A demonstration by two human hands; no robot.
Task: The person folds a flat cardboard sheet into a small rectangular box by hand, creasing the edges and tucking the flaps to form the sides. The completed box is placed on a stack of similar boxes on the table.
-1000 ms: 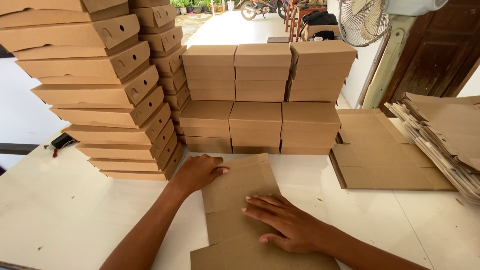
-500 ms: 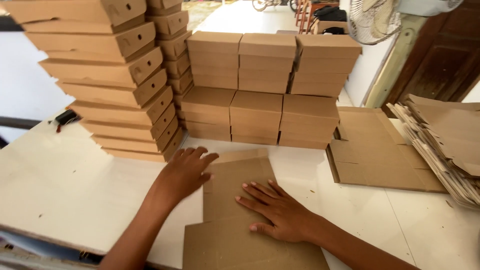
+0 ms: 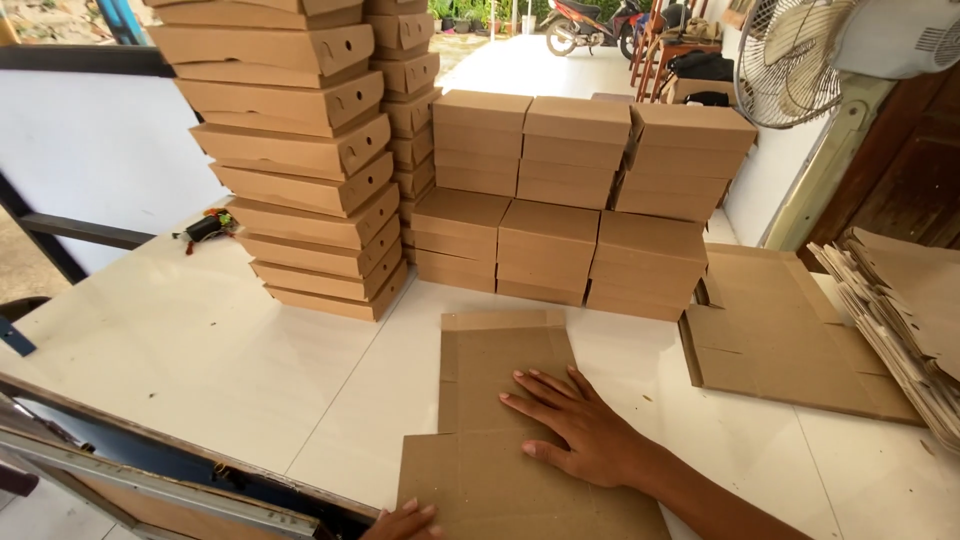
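Change since earlier: the left hand (image 3: 405, 523) is pulling back from the far left of the flat brown die-cut cardboard blank (image 3: 510, 420) to its near left corner, and the view is swinging a little to the left.
Left hand: only the fingertips are showing at the near edge of the view, touching the blank's near corner; whether they are gripping it I cannot tell.
Right hand: the right hand (image 3: 580, 432) is lying palm down, fingers spread flat and apart, pinning the blank rather than clasping it; the forearm is reaching in from the near right.
Blank: it is lying flat on the white table (image 3: 200, 350), in the near middle, its narrower panel pointing far.
Step in hand: judging by the pose, the sheet is being held down and squared for folding.
Next move: it probably calls for lifting a flap along a scored crease while the flat palm is keeping the sheet from sliding.
Right side: a stack of flat brown cardboard sheets (image 3: 790, 340) is lying just beyond the hand.
Far left: a tall leaning stack of folded brown cardboard boxes (image 3: 300, 170) is standing on the table.
Far middle: a block of closed square brown boxes (image 3: 580, 195) is sitting behind the blank.
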